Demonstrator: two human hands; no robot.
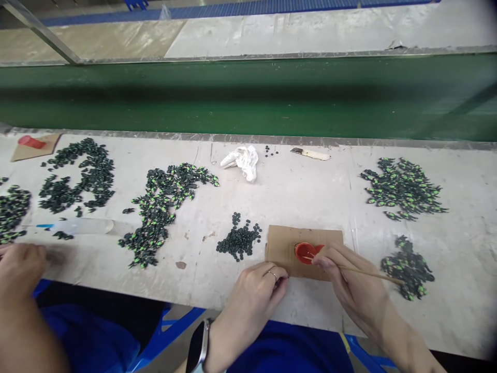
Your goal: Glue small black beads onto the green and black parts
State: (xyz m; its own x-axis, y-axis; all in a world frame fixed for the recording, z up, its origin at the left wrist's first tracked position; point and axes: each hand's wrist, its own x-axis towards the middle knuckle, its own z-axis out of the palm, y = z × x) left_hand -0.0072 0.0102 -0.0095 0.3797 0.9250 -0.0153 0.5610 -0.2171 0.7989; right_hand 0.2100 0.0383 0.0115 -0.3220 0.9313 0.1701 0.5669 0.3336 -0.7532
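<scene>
My right hand (349, 274) pinches a thin wooden stick (370, 271), its tip dipping into a small round red cup (303, 253). The cup sits on a piece of brown cardboard (281, 243), and another red part beside it is partly covered by my fingers. My left hand (258, 287), with a ring and a watch, rests at the cardboard's lower left edge. Its thumb and fingertips are pressed together; whatever is between them is too small or hidden to name. Just above lies a pile of small dark round discs (238, 241).
Piles of dark pieces with green marks lie left (155, 212) and right (404, 186). A crumpled white cloth (243, 161) and a craft knife (310, 154) lie toward the back, before a green belt (248, 114). A co-worker's hand (21, 267) is left, near a translucent bottle (83, 226).
</scene>
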